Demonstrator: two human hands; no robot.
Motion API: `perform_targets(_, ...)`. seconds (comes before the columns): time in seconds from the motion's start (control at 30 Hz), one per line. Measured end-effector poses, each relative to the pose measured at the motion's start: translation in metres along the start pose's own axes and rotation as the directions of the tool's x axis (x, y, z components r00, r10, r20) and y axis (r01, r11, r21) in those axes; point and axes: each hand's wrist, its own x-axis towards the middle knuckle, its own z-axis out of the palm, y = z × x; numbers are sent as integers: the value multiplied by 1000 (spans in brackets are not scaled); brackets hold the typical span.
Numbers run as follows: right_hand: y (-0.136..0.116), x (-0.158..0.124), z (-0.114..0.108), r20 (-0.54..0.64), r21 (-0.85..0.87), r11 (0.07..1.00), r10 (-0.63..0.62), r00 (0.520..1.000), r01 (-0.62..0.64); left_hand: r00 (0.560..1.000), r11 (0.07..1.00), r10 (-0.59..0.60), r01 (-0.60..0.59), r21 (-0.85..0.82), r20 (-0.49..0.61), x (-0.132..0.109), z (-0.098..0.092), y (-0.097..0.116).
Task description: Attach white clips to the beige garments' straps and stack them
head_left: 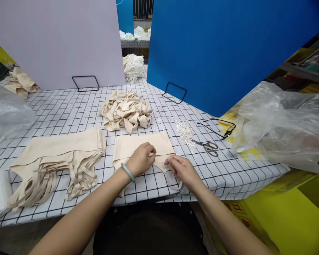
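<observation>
The cream cloth piece lies flat on the tabletop, directly under and beyond the hands; its strap loop trails at about five o'clock toward the near edge, so the right wrist could snag it and pull the piece askew. The white scraps at two o'clock sit close enough that a sweeping sleeve or dragged strap might scatter them onto the fabric; the scissors at three o'clock, beside those scraps, could be knocked by a careless reach.

The left hand rests over the cloth's lower right part, fingers curled, thumb and forefinger only narrowly apart; I cannot tell whether they pinch anything. The right hand is at the piece's four o'clock corner, fingers bunched narrowly near the strap's base; whether they grip fabric or a thread is too small to tell.

The neat stack lies at nine o'clock; the crumpled heap at eleven.
</observation>
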Motion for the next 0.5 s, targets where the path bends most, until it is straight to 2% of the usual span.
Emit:
perform_targets(0.1,1,16,0,2,19,996,83,997,-83,986,973,129,-147,178,108,15,9,-17)
perform_targets(0.17,3,22,2,16,23,994,109,994,-110,978,956,140,-174,237,151,21,17,-24)
perform_targets(0.23,4,26,5,29,36,990,137,990,-138,982,951,130,-163,263,140,25,24,-28)
perform_targets(0.4,0,32,10,82,117,970,205,975,-213,995,985,97,-99,144,21,30,23,-33)
perform_targets(0.5,-5,38,16,118,159,955,234,965,-250,999,997,42,-43,59,20,33,17,-35)
